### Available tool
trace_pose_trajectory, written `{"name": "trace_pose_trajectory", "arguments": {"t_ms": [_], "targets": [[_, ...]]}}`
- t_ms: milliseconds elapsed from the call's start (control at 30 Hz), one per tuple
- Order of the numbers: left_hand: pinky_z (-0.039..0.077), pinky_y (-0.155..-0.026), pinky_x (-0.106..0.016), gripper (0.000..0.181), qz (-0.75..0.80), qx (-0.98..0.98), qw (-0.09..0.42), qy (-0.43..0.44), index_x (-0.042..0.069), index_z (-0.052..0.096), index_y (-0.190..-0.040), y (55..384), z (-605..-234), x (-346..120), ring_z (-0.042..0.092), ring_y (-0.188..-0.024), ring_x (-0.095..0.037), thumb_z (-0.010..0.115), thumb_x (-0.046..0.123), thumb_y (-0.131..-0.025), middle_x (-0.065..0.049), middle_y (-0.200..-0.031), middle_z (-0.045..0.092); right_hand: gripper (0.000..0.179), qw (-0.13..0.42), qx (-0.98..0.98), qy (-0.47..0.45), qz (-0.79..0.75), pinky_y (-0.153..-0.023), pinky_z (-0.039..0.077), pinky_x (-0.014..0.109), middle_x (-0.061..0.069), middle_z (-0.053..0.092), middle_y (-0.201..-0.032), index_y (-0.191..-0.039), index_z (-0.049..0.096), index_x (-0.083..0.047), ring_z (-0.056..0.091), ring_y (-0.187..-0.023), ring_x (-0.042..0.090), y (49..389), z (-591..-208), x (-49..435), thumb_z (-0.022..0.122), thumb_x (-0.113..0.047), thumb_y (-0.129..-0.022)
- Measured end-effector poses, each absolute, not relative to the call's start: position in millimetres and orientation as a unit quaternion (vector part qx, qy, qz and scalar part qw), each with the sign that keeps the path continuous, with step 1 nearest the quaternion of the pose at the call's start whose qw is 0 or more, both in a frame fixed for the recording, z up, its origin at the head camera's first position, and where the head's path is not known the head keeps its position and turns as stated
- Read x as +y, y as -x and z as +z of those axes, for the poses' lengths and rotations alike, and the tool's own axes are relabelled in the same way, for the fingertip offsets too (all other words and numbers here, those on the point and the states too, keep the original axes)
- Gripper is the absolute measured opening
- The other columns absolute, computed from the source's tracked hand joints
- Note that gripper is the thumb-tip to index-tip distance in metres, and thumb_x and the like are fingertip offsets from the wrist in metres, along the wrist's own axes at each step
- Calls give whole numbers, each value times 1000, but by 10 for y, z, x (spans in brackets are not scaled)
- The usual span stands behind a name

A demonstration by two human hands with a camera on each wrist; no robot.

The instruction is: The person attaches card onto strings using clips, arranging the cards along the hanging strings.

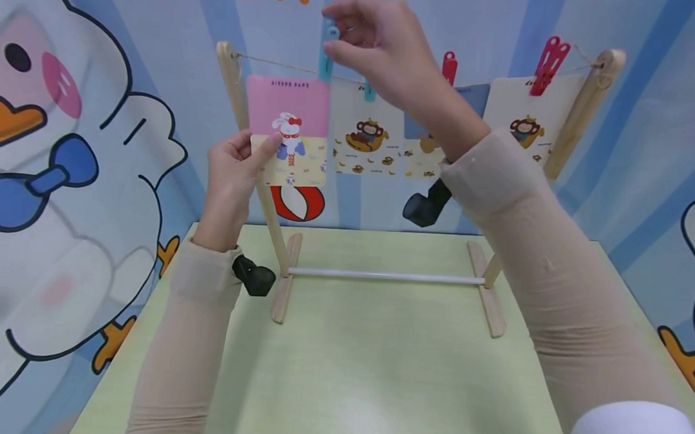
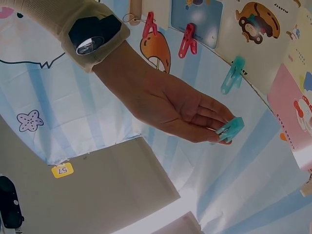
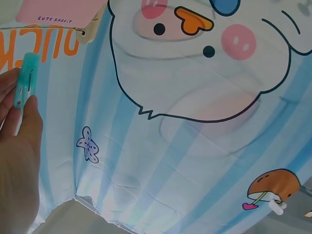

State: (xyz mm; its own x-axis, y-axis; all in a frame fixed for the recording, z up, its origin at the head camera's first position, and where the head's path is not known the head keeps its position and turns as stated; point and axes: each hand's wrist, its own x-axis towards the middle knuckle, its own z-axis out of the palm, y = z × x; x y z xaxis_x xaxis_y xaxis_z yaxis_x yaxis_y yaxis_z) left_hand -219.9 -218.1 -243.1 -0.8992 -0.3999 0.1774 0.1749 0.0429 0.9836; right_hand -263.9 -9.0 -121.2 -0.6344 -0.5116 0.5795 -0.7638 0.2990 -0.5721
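My left hand pinches the left edge of a pink and yellow card with a rabbit picture, its thumb across the front. The card is upright at the string's left end. My right hand pinches a teal clothespin between thumb and fingers above the card's top right corner. In the right wrist view, the clothespin is a little apart from the string. Beside the card, a monkey card hangs from another teal clothespin. My left hand is out of the left wrist view.
A wooden frame with a white crossbar stands on the pale green table. Farther right, a blue card and a white monkey card hang by red clothespins. Cartoon-printed cloth encloses the table's back and sides.
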Motion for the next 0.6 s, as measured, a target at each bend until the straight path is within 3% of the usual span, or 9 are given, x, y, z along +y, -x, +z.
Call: {"name": "trace_pose_trajectory", "arguments": {"t_ms": [367,600], "targets": [[50,-81,-28,53,-697,-677,225,-78,12,64,-112,2218,-2341,-2154,64,-89,-22,74,40,-69,-8,-100,67,37,114,-767,-426,466,-87,41,19,6,53,-109,-126,48,-2,50,-96,12,2732,-1163,-205,56,-14,-92],[50,-80,-28,52,-697,-674,230,-81,12,65,-110,2244,-2335,-2148,64,-88,-22,75,40,-68,-7,-99,67,33,98,-733,-410,533,-88,41,19,8,52,-107,-121,49,2,50,-99,15,2624,-1084,-270,56,-7,-90]]}}
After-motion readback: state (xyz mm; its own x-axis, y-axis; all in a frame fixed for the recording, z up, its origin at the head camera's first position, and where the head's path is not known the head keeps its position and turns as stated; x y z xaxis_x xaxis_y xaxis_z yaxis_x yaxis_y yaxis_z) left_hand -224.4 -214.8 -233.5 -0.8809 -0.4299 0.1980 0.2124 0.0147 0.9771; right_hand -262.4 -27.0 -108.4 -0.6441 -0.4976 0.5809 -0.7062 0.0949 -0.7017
